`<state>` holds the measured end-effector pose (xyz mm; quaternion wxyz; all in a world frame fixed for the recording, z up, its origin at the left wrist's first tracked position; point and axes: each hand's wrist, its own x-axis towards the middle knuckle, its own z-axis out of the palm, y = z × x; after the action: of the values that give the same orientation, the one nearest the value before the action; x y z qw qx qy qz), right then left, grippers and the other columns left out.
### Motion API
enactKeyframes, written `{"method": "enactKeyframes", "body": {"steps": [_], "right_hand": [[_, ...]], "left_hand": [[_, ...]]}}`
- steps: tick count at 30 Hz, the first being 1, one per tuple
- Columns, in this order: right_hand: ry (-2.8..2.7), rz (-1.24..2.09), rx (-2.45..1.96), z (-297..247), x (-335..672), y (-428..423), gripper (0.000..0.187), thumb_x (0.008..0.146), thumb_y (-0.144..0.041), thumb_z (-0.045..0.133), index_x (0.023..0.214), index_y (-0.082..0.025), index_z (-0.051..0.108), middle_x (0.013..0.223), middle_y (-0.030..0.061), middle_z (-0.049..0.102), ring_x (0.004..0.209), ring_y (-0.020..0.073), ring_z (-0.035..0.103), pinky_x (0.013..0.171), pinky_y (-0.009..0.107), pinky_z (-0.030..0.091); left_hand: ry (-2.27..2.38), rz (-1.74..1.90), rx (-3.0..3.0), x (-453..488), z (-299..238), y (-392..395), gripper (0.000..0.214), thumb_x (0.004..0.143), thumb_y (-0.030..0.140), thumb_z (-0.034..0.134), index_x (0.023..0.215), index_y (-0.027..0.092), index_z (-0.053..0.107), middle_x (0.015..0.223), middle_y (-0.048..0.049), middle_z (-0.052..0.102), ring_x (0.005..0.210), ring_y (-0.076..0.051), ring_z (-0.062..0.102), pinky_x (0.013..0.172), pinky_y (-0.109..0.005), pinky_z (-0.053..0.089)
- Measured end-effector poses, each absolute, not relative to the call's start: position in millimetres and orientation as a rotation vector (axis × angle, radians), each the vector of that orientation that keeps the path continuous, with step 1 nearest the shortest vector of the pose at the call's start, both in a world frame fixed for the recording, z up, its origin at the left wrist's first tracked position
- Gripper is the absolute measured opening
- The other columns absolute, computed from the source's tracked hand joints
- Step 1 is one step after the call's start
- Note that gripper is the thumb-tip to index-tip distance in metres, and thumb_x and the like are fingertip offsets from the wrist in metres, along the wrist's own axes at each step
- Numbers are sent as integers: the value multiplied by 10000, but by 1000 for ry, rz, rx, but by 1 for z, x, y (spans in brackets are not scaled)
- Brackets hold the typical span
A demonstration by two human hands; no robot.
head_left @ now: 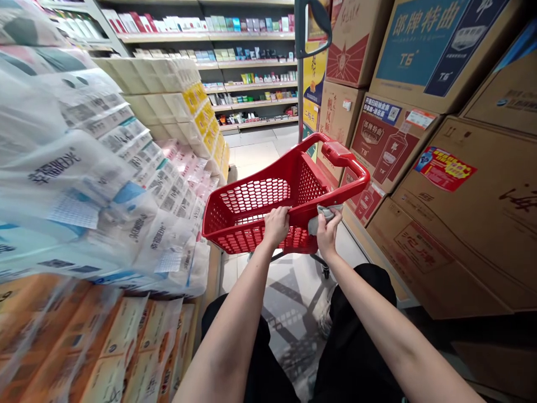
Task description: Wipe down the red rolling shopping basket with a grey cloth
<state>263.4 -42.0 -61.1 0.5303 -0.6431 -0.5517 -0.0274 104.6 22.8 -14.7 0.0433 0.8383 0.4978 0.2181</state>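
Observation:
A red plastic shopping cart (251, 240) with a perforated basket stands in front of me, turned sideways, its push handle up at the right. My left hand (277, 226) is closed over the near rim of the basket, fingers hooked over the edge. In my right hand (328, 232) is a grey cloth (314, 225), pressed against the cart's side just below the handle. The basket shows nothing inside. Part of the cart's legs and wheels is hidden under the basket and behind my hands.
Wrapped tissue packs (104, 168) are piled high on the left, with orange packs (50, 336) below. Cardboard cartons (461, 224) are stacked along the right. A grey upright post with a looped handle (300, 33) rises behind the cart. Shelves of goods (251, 64) close off the far end.

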Motion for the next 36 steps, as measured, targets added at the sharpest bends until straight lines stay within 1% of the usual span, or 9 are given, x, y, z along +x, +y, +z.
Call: {"method": "enactKeyframes", "body": {"steps": [4, 10, 16, 20, 25, 29, 33, 34, 36], "right_hand": [[-1011, -63, -1579, -58, 264, -29, 434, 943, -324, 236, 1326, -129, 171, 1250, 232, 438, 1108, 219, 527, 889, 367, 438], [-903, 144, -1566, -117, 265, -24, 320, 892, -323, 322, 1176, -179, 292, 1072, 152, 548, 926, 212, 583, 804, 369, 462], [-901, 195, -1615, -186, 257, -31, 232, 840, -361, 384, 1013, -214, 336, 805, 40, 563, 633, 167, 553, 564, 283, 446], [-957, 220, -1629, -200, 262, -35, 248, 836, -439, 388, 946, -222, 341, 701, -4, 542, 548, 151, 515, 483, 251, 407], [-946, 187, -1599, -149, 270, -37, 262, 858, -403, 408, 1039, -215, 380, 928, 83, 605, 765, 186, 602, 646, 303, 475], [-961, 93, -1548, -96, 276, -40, 264, 852, -334, 431, 1078, -197, 432, 1039, 128, 600, 907, 213, 602, 781, 348, 476], [-1035, -28, -1533, -86, 281, -52, 202, 840, -289, 443, 1009, -192, 496, 1135, 147, 550, 1048, 238, 555, 885, 403, 454], [-1050, -38, -1538, -88, 282, -56, 189, 835, -280, 449, 991, -192, 509, 1155, 147, 533, 1079, 241, 540, 906, 412, 447], [-1072, -49, -1555, -93, 283, -65, 170, 827, -263, 465, 966, -196, 534, 1176, 134, 501, 1128, 238, 513, 948, 419, 430]], "left_hand": [[1513, 658, 2540, 108, -15, 26, 300, 942, 252, 308, 1136, 247, 537, 1102, -36, 631, 997, -212, 515, 852, -361, 329], [1548, 683, 2485, 111, -16, 29, 260, 912, 235, 362, 1101, 255, 539, 1089, -24, 631, 1002, -210, 506, 850, -366, 319], [1552, 656, 2449, 110, -13, 28, 242, 901, 240, 386, 1093, 259, 531, 1099, -24, 624, 1023, -214, 501, 862, -378, 320], [1547, 654, 2466, 108, -14, 26, 252, 892, 227, 391, 1099, 261, 532, 1096, -21, 624, 1013, -213, 504, 869, -381, 322], [1504, 697, 2506, 105, -18, 27, 297, 874, 205, 385, 1125, 255, 536, 1091, -29, 627, 1002, -222, 512, 867, -391, 336], [1435, 691, 2527, 103, -17, 25, 426, 825, 158, 409, 1227, 258, 508, 1111, -36, 629, 1017, -233, 527, 882, -404, 357], [1238, 689, 2534, 84, -12, 28, 640, 776, 106, 429, 1402, 204, 336, 1305, -61, 548, 1158, -210, 499, 975, -373, 365], [1212, 693, 2550, 75, -11, 30, 650, 780, 113, 435, 1415, 190, 315, 1367, -68, 498, 1210, -204, 468, 1004, -360, 355], [1276, 671, 2596, 53, -12, 34, 579, 813, 165, 446, 1386, 190, 371, 1422, -73, 439, 1271, -214, 417, 1040, -360, 334]]}}
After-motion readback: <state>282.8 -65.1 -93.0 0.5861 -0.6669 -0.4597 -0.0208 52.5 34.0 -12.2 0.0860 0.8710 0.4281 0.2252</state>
